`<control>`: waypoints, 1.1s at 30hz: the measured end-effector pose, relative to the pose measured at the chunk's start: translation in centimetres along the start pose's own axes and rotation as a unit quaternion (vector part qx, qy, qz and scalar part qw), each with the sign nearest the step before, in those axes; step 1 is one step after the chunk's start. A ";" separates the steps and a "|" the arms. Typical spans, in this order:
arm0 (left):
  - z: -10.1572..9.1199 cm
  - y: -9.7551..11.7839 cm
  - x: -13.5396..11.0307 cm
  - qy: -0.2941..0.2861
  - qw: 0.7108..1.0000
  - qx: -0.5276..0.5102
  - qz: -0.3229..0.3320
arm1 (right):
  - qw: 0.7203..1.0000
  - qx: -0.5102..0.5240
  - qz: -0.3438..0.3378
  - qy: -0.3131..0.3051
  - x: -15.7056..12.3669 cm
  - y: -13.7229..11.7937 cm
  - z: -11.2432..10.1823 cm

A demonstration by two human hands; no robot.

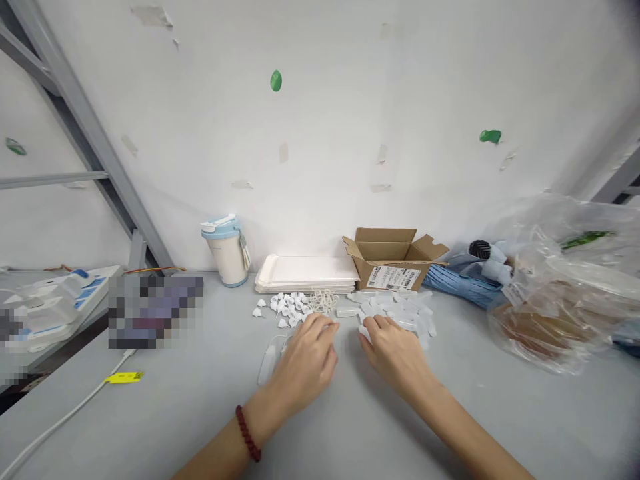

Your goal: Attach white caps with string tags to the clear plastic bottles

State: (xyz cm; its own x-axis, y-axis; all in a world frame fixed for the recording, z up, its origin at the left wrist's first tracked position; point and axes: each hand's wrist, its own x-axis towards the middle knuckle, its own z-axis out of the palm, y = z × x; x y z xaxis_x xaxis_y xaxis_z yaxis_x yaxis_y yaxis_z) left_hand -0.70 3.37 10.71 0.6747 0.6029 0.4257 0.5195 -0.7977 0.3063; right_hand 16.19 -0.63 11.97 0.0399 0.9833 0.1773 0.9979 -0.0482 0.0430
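A careless reach could scatter the translucent plastic pieces [396, 305] before the open brown cardboard box [394, 265] — the right hand [395, 348] at their edge and left hand [309, 359] left of the box have curled fingers [371, 325], grip impossible to tell.

Left hand [311, 353] is held low over the table [200, 413], fingers curled; a clear item [267, 365], partly covered, is seen beside it. Right hand [395, 350] is placed at the near edge of the clear pieces [395, 307]; its fingertips are partly hidden. White caps [287, 305] are scattered beyond the left hand, with bands [324, 301] heaped between caps and pieces. Behind, stacked mailers [310, 272] are flanked by a cup [227, 257] at left, an open box [393, 275] at right. A bag [545, 320] is bunched far right.
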 end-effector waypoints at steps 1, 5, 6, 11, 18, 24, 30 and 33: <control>-0.2 -0.2 -0.2 0.035 0.999 -0.019 0.002 | 1.000 0.001 0.002 -0.005 0.0 0.0 0.0; -0.9 -1.2 -0.5 0.144 0.988 -0.060 -0.009 | 0.999 0.015 -0.011 -0.033 0.0 -0.1 0.3; -1.1 -1.3 -0.5 0.159 0.985 -0.066 -0.015 | 0.999 0.029 -0.019 -0.037 -0.1 -0.1 0.5; -1.5 -1.1 -0.3 0.142 0.978 -0.137 -0.069 | 0.987 0.146 -0.059 -0.028 -0.4 -0.3 1.4; -1.1 -0.6 -0.2 0.072 0.958 -0.228 -0.159 | 0.964 0.242 -0.100 0.055 -0.7 -0.7 1.9; -1.4 -0.4 -0.1 0.058 0.947 -0.258 -0.181 | 0.955 0.247 -0.143 0.080 -1.1 -1.3 2.2; -1.4 -0.6 -0.1 0.047 0.942 -0.281 -0.179 | 0.948 0.268 -0.145 0.095 -1.3 -1.5 2.5; -1.2 -0.6 -0.2 0.041 0.934 -0.306 -0.180 | 0.941 0.287 -0.149 0.097 -1.3 -1.6 2.7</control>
State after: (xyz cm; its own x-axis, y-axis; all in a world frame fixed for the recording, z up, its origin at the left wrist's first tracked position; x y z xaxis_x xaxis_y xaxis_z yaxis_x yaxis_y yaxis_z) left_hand -1.75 3.69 11.47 0.4588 0.8504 0.2576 0.2915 -0.4180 0.8604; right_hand 14.72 -1.35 8.99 -0.2009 0.8851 0.4197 0.8286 0.3821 -0.4092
